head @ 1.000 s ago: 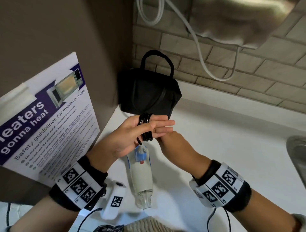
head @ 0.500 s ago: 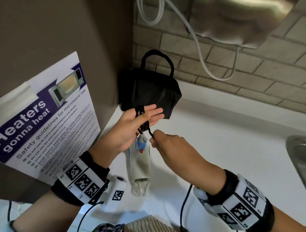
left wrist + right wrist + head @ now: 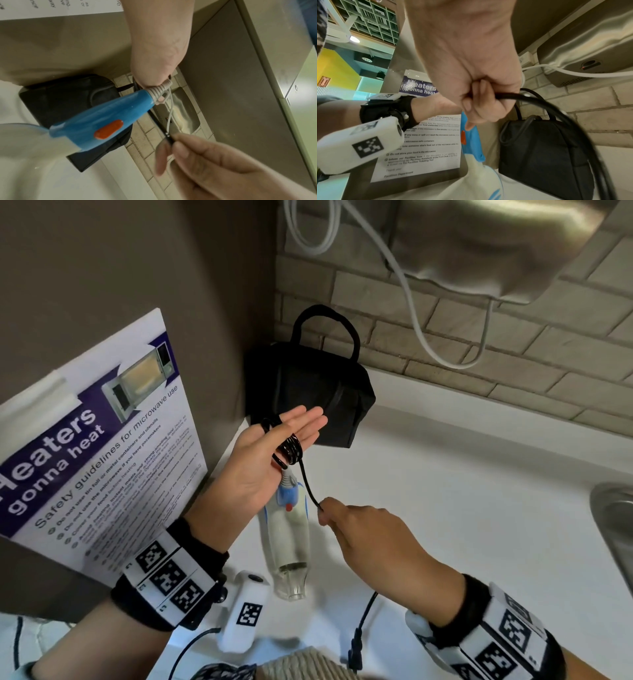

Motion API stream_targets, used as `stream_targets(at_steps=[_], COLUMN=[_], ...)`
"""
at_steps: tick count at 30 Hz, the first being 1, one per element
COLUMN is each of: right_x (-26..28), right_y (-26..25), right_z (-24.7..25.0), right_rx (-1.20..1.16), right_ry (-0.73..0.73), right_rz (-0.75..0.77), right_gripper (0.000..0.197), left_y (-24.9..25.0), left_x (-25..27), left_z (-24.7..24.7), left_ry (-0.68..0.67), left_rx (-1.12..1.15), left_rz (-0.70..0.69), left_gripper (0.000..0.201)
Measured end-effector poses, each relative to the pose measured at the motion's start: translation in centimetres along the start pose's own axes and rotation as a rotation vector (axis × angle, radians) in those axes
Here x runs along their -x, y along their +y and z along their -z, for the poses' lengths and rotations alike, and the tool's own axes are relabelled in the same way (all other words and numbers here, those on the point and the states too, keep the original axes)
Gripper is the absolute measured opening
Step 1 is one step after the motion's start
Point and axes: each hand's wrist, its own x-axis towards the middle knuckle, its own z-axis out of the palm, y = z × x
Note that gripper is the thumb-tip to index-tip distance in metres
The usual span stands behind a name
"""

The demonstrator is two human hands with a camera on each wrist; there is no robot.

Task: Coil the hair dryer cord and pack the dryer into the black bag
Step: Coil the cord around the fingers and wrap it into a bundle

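Note:
The black bag (image 3: 318,398) stands upright in the back corner of the white counter (image 3: 462,491). My left hand (image 3: 301,426) is held palm up in front of it with its fingers straight; several loops of the black cord (image 3: 291,450) are wound round the fingers. The white and blue hair dryer (image 3: 287,535) hangs below that hand by its cord end, nozzle toward me. From the coil a length of cord runs down to my right hand (image 3: 322,508), which pinches it; the rest drops off below. In the left wrist view the dryer's blue handle (image 3: 102,119) crosses the bag (image 3: 60,94).
A microwave safety poster (image 3: 102,457) leans on the brown wall at left. A steel wall unit (image 3: 496,244) with a white cable (image 3: 411,302) hangs above the brick backsplash. The rim of a steel sink (image 3: 613,525) shows at the right edge.
My right hand has come out from behind the left hand and drawn back toward me, pulling a stretch of cord taut. The left hand has turned palm up, the coil still on it.

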Motion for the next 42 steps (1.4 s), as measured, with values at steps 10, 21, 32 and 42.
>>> stream_targets(at_steps=[10,21,32,42], right_x=[0.1,-3.9,-4.6,-4.5], right_y=[-0.7,2.1,2.5,2.4], right_z=[4.6,7.0,5.7,5.6], right_rx=[-0.101,-0.300,-0.782,-1.127], right_ry=[0.264,0.465,0.004,-0.094], right_rz=[0.121,0.141,0.077,0.004], right_gripper=[0.014,0.014,0.030,0.040], left_y=[-0.5,0.1,0.3,0.3], left_x=[0.6,1.7,1.6,1.6], left_z=[-1.1,-2.0,-1.5,-1.8], left_ry=[-0.155,-0.344,-0.345,-0.327], left_rx=[-0.232,-0.419,-0.302,-0.282], left_rz=[0.078,0.244,0.297,0.253], left_gripper=[0.050,0.059,0.040,0.043])
